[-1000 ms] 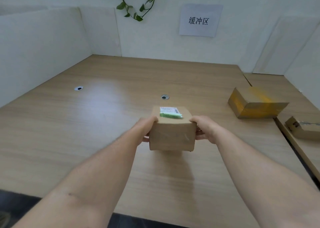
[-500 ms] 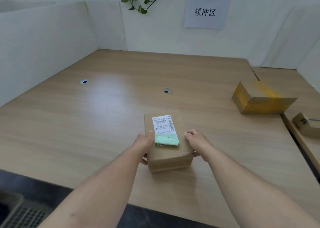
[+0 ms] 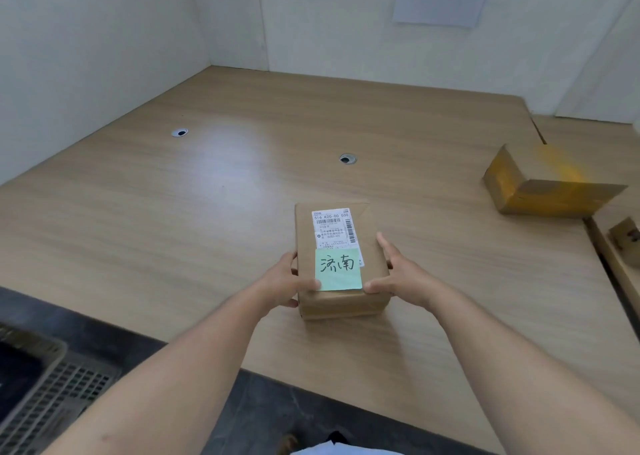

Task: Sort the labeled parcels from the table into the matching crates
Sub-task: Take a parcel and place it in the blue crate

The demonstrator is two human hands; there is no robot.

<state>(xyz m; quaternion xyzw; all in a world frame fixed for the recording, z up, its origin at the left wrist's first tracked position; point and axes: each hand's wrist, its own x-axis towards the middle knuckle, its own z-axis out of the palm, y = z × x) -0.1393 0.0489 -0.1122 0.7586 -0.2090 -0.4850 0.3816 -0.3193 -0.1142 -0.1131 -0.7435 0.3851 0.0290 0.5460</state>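
crate (image 3: 52, 395): dark mesh, bottom left, below table edge; its label not visible.
left hand (image 3: 287, 281): fingers clasp parcel's left side, thumb on top near edge.
right hand (image 3: 398, 274): clasps right side, thumb by note, fingers along the edge.
parcel (image 3: 341, 302): brown, near front edge of table (image 3: 173, 229), top tipped toward camera.
green note (image 3: 338, 269): reads 济南.
step advice: read note, keep both sides gripped, carry level to matching crate.
far: yellow-taped box (image 3: 543, 186) at right, untouched.
change: parcel tilted further, note now legible; crate has come into view.
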